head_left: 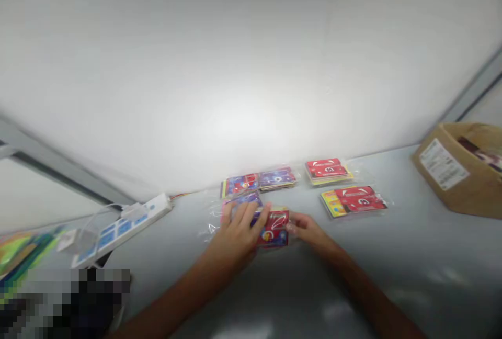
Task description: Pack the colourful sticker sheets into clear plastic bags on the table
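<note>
A red and blue pack of cards in a clear plastic bag (274,232) lies on the table between my hands. My left hand (239,226) rests over its left part, fingers spread out flat across it and a purple pack (245,200) just behind. At the right edge of the red and blue pack, my right hand (306,229) pinches the card pack between thumb and fingers. Farther back sit a blue and red pack (240,184) and a purple pack beside it (277,177).
Two red card packs lie to the right, one behind (327,169) and one nearer (358,200). An open cardboard box (458,171) stands at the far right. On the left are a white power strip (125,226) with plugs and colourful packaging (23,255). A white wall (243,67) rises behind.
</note>
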{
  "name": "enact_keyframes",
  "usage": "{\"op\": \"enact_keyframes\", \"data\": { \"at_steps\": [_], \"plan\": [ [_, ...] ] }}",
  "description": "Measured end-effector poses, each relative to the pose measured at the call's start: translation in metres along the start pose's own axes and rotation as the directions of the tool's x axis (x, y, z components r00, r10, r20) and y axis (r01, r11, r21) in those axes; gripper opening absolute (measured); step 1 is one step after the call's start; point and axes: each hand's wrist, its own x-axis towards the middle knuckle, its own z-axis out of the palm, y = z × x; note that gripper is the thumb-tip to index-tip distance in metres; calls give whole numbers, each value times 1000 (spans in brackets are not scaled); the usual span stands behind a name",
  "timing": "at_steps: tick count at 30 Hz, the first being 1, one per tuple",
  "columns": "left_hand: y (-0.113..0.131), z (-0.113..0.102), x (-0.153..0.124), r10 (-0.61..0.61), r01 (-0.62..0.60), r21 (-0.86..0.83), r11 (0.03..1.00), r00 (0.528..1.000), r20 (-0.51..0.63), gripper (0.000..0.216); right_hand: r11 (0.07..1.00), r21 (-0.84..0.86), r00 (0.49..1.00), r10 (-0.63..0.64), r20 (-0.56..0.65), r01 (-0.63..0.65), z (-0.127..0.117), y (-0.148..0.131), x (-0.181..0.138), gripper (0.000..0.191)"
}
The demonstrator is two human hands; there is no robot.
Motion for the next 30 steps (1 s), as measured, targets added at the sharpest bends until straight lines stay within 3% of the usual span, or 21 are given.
{"op": "enact_keyframes", "data": {
  "at_steps": [7, 18, 24, 27, 30],
  "plan": [
    [9, 1, -5, -32, 31, -51, 998, 999, -11, 71, 997, -68, 997, 34, -74, -39, 1, -4, -3, 31],
    [-2, 1, -23, -97, 87, -176, 981, 994, -50, 74, 978, -132, 968, 131, -212, -161, -21, -5, -12, 36],
    [-8, -1, -32, -119, 105, -183, 977, 991, -66, 68, 977, -114, 955, 149, -255, -183, -25, -5, -14, 28],
    [-21, 1, -39, -163, 150, -164, 975, 984, -66, 71, 987, -33, 916, 133, -379, -157, -35, -7, -14, 27],
    [-45, 0, -49, -281, 271, -107, 957, 954, -102, 67, 992, 55, 837, 125, -532, -113, -50, -10, -15, 23]
  ]
}}
